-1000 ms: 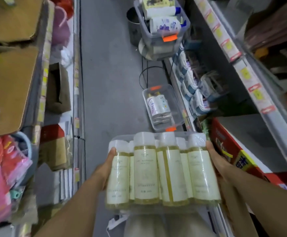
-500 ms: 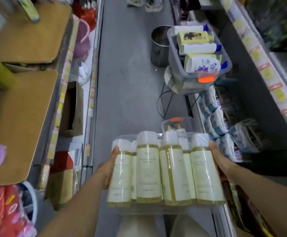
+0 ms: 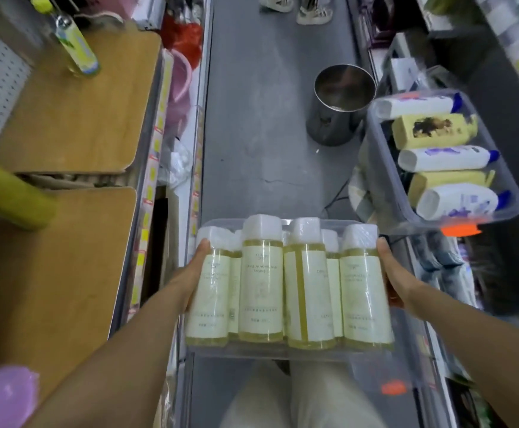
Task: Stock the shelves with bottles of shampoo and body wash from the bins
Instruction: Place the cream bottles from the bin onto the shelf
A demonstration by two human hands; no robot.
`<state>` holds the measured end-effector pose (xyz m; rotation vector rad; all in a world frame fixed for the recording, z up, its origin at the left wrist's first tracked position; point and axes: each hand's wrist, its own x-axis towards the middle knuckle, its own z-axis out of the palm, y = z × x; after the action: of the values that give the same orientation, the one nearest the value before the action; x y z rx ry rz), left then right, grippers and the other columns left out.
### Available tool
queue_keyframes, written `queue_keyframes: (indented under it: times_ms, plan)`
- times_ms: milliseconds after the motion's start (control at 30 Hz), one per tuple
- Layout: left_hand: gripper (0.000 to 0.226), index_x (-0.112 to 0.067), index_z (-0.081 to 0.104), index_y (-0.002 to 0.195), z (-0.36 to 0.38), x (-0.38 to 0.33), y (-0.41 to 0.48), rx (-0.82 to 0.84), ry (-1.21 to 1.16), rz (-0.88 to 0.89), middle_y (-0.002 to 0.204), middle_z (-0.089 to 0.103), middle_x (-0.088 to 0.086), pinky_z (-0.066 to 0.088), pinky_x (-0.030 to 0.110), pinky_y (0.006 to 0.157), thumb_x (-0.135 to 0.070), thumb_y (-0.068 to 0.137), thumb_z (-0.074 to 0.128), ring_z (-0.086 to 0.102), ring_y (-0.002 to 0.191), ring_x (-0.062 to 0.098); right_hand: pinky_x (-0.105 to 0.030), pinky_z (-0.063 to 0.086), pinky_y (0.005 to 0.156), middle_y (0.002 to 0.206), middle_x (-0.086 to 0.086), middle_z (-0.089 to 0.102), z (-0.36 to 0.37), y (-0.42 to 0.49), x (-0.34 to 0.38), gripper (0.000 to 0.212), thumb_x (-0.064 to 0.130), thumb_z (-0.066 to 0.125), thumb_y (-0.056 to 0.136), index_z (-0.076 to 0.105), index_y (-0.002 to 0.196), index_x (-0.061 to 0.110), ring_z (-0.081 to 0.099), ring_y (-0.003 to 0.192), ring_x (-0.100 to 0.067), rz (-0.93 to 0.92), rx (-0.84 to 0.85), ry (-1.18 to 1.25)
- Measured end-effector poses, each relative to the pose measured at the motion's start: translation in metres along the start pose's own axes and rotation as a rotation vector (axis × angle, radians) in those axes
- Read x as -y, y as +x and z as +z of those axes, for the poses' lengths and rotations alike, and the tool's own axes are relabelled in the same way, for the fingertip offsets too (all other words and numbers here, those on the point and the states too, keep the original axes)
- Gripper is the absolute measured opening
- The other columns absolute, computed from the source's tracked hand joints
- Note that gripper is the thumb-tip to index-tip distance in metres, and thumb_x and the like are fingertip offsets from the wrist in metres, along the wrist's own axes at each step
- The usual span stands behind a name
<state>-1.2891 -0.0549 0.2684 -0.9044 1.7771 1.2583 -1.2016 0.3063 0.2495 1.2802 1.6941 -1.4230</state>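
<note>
Bottles (image 3: pixel 261 291) of pale yellow liquid with white caps stand upright in a clear bin (image 3: pixel 283 350), carried over the aisle floor (image 3: pixel 261 134). The left hand (image 3: pixel 190 273) and right hand (image 3: pixel 397 279) clasp its two sides, thumbs on top and fingers hidden beneath. None of these bottles is shelved yet, so most of the stocking seems left. A second bin (image 3: pixel 388 168) of lying bottles waits at right, near a metal bucket (image 3: pixel 338 100). Wooden shelves (image 3: pixel 66 118) line the left.

At six o'clock, bin (image 3: pixel 283 355) of upright bottles (image 3: pixel 261 285), held between left hand (image 3: pixel 190 273) and right hand (image 3: pixel 397 279). At two, second bin (image 3: pixel 388 168) with lying bottles (image 3: pixel 443 159) inside. At one, bucket (image 3: pixel 335 103) on floor (image 3: pixel 252 118). At nine, shelf (image 3: pixel 51 257).
</note>
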Motion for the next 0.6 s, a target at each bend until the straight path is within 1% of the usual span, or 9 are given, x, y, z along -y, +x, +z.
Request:
queue_keyframes:
  times_ms: [100, 167, 200, 267, 300, 433, 467, 533, 600]
  plan:
    - [0.077, -0.013, 0.072, 0.101, -0.008, -0.046, 0.029, -0.011, 0.006, 0.011, 0.089, 0.076, 0.012, 0.056, 0.041, 0.080, -0.082, 0.078, 0.048, 0.071, 0.085, 0.030, -0.046, 0.058, 0.080, 0.083, -0.017, 0.075, 0.008, 0.026, 0.049, 0.095, 0.092, 0.037, 0.067, 0.069, 0.095, 0.007, 0.072, 0.083, -0.033, 0.021, -0.005, 0.024]
    - [0.076, -0.013, 0.073, 0.099, -0.011, -0.078, 0.050, -0.015, 0.004, 0.008, 0.085, 0.077, 0.011, 0.056, 0.043, 0.084, -0.082, 0.077, 0.050, 0.072, 0.087, 0.032, -0.045, 0.059, 0.075, 0.085, -0.018, 0.075, 0.010, 0.045, 0.084, 0.105, 0.096, 0.045, 0.056, 0.067, 0.101, 0.004, 0.073, 0.078, -0.033, 0.066, -0.007, 0.045]
    - [0.075, -0.012, 0.073, 0.098, -0.010, -0.095, 0.062, -0.020, 0.004, -0.008, 0.081, 0.077, 0.011, 0.056, 0.042, 0.081, -0.081, 0.078, 0.051, 0.072, 0.086, 0.032, -0.045, 0.060, 0.074, 0.088, -0.020, 0.075, 0.011, 0.057, 0.104, 0.109, 0.097, 0.046, 0.053, 0.067, 0.103, 0.003, 0.073, 0.076, -0.033, 0.077, 0.007, 0.052]
    - [0.072, -0.011, 0.072, 0.095, -0.008, -0.131, 0.082, -0.026, -0.011, -0.017, 0.072, 0.076, 0.009, 0.055, 0.038, 0.069, -0.077, 0.081, 0.051, 0.071, 0.081, 0.030, -0.044, 0.059, 0.076, 0.090, -0.022, 0.075, 0.010, 0.076, 0.148, 0.106, 0.094, 0.039, 0.062, 0.070, 0.100, 0.001, 0.073, 0.076, -0.033, 0.069, 0.029, 0.024]
    - [0.072, -0.011, 0.072, 0.095, -0.006, -0.152, 0.092, -0.040, -0.016, -0.026, 0.072, 0.076, 0.008, 0.055, 0.037, 0.068, -0.078, 0.080, 0.051, 0.072, 0.081, 0.030, -0.043, 0.059, 0.077, 0.089, -0.020, 0.075, 0.009, 0.086, 0.170, 0.104, 0.093, 0.035, 0.066, 0.072, 0.098, 0.001, 0.073, 0.078, -0.033, 0.071, 0.031, 0.005]
    - [0.084, -0.012, 0.072, 0.102, -0.004, -0.233, 0.136, -0.024, 0.013, -0.050, 0.081, 0.078, 0.010, 0.058, 0.041, 0.078, -0.086, 0.068, 0.053, 0.073, 0.085, 0.031, -0.044, 0.057, 0.080, 0.087, -0.014, 0.076, 0.009, 0.122, 0.243, 0.097, 0.093, 0.032, 0.068, 0.074, 0.098, 0.011, 0.073, 0.083, -0.033, 0.054, 0.035, 0.031]
    - [0.086, -0.011, 0.071, 0.104, -0.002, -0.252, 0.146, -0.022, 0.017, -0.047, 0.083, 0.078, 0.011, 0.058, 0.041, 0.077, -0.086, 0.065, 0.054, 0.073, 0.085, 0.031, -0.044, 0.056, 0.082, 0.087, -0.014, 0.076, 0.008, 0.130, 0.261, 0.094, 0.092, 0.032, 0.070, 0.074, 0.096, 0.012, 0.072, 0.084, -0.033, 0.059, 0.023, 0.046]
    - [0.087, -0.012, 0.068, 0.107, 0.002, -0.294, 0.164, -0.046, 0.030, -0.041, 0.088, 0.076, 0.011, 0.057, 0.038, 0.070, -0.086, 0.063, 0.055, 0.072, 0.083, 0.030, -0.042, 0.055, 0.081, 0.087, -0.013, 0.075, 0.003, 0.146, 0.296, 0.092, 0.092, 0.034, 0.069, 0.073, 0.094, 0.012, 0.070, 0.083, -0.031, 0.069, -0.025, 0.075]
    - [0.093, -0.014, 0.067, 0.109, 0.002, -0.335, 0.180, -0.054, 0.045, -0.023, 0.090, 0.076, 0.010, 0.055, 0.035, 0.065, -0.090, 0.056, 0.054, 0.072, 0.083, 0.028, -0.046, 0.056, 0.085, 0.091, -0.014, 0.076, -0.001, 0.160, 0.330, 0.097, 0.095, 0.034, 0.064, 0.072, 0.098, 0.013, 0.071, 0.087, -0.032, 0.055, -0.038, 0.073]
